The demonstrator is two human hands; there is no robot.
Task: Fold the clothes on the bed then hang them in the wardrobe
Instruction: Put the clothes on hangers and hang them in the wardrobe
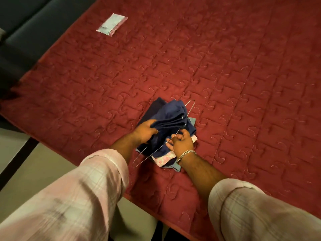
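A small pile of folded clothes lies on the red quilted bed near its front edge. On top is a dark blue garment, bunched and draped over a thin metal wire hanger. My left hand grips the blue garment at its left side. My right hand, with a chain bracelet on the wrist, pinches the hanger's wire near its neck. Beneath lie a pink floral piece and a light blue piece. The hanger's far end sticks out past the cloth.
A small clear packet lies on the bed at the far left. A dark headboard or bench runs along the bed's upper left side. Pale floor shows at the lower left, beside the bed's edge.
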